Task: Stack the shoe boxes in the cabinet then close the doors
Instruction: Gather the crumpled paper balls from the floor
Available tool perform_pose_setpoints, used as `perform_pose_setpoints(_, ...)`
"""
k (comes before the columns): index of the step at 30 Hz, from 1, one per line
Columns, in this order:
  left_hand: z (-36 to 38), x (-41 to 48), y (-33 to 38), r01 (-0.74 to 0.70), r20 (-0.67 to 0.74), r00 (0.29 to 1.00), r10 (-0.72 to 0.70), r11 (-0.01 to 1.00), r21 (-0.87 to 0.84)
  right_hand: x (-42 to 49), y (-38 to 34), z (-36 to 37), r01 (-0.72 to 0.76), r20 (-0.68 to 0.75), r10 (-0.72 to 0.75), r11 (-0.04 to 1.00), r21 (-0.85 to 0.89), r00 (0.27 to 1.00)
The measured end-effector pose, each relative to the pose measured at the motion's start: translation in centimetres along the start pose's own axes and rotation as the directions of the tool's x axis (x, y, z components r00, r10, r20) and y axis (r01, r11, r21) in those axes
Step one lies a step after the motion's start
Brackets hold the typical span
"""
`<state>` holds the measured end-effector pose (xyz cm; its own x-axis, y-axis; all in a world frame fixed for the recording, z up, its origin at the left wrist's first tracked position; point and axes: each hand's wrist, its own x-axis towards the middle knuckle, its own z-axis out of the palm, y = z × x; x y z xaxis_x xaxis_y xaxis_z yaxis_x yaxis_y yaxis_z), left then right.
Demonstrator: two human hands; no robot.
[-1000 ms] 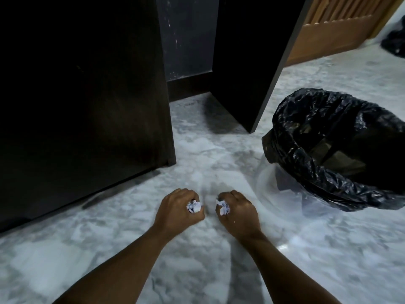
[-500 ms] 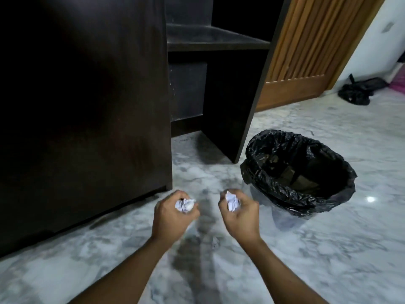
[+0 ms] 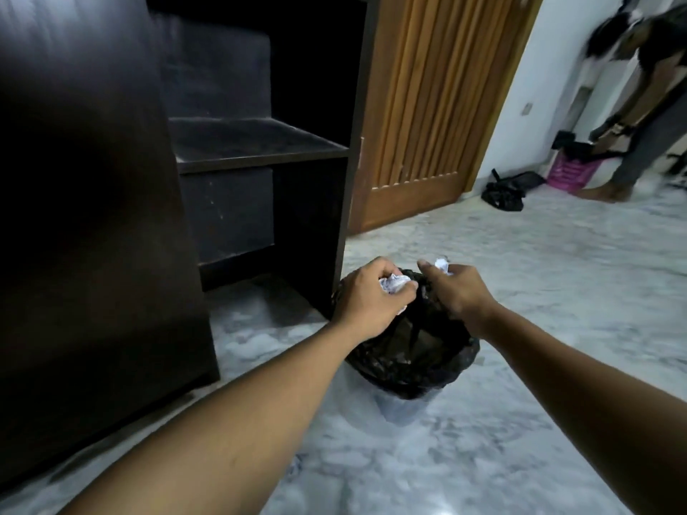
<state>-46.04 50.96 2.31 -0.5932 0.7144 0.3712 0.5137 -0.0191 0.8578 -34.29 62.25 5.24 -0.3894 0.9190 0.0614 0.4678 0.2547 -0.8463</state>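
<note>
The left hand point(image 3: 366, 297) and right hand point(image 3: 459, 293) cover most of the bin point(image 3: 412, 362), so its contents cannot be told. Each crumpled paper point(image 3: 505, 283) is largely buried in its grip. The cabinet door point(image 3: 85, 217) runs off the left edge. A person point(image 3: 639, 105) at far right is blurred and cropped.
</note>
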Motion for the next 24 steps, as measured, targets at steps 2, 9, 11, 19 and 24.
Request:
perform_pose_setpoints(2,1.0,-0.4,-0.6,0.013,0.051,0.999,-0.015,0.999,0.042,0.2,1.1,-0.3,-0.092,0.096,0.088,0.995,0.030,0.991)
perform_pose_setpoints(9,1.6,-0.1,-1.8,-0.011,0.162,0.987,-0.020,0.982,0.191,0.3,2.3,-2.1,-0.001,0.268,-0.020,0.997,0.078,0.963)
perform_pose_setpoints(11,1.8,0.1,-2.1,-0.014,0.155,0.988,-0.018,0.979,0.205,0.2,2.9,-2.3,0.009,0.254,-0.037,0.994,0.110,0.966)
perform_pose_setpoints(19,-0.8,-0.2,-3.6,-0.090,0.172,0.984,0.034,0.940,0.328,-1.4,3.1,-2.0,0.258,0.059,-0.255,0.965,-0.049,0.965)
perform_pose_setpoints(24,-6.7,-2.3,-5.5,-0.126,0.028,0.992,0.124,0.931,0.341,-6.3,-0.8,1.7,0.474,0.172,-0.463,0.880,-0.025,0.869)
